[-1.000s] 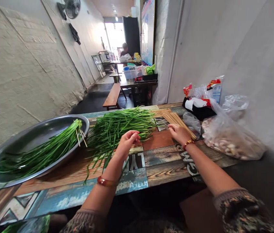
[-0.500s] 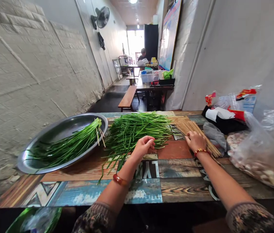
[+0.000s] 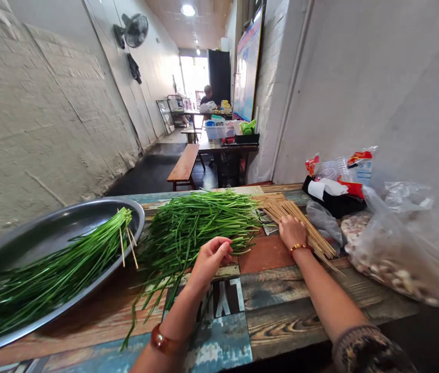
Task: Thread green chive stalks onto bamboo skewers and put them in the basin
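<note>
A loose pile of green garlic chives (image 3: 200,217) lies in the middle of the table. My left hand (image 3: 212,255) is just in front of its near side, fingers curled toward the thumb; whether anything is pinched inside is hidden. To the right of the chives lies a spread bundle of bamboo skewers (image 3: 309,226). My right hand (image 3: 292,231) rests on the bundle's left side, fingers bent down onto the skewers, tips out of sight. At left, a bunch of chives (image 3: 83,261) with skewers through its stem ends leans in a metal basin (image 3: 138,220).
A clear bag of pale, bulb-like pieces (image 3: 406,269) sits on the right, beside a grey plastic bag (image 3: 324,223) and a black bag with red packaging (image 3: 330,196). Beyond the patterned table (image 3: 281,290) stand a bench (image 3: 184,163), more tables and a seated person (image 3: 206,95).
The view has turned a little to the right and tilted up, shifting the scene leftward and down. Both hands keep nearly the same places beside the chives and on the skewers.
</note>
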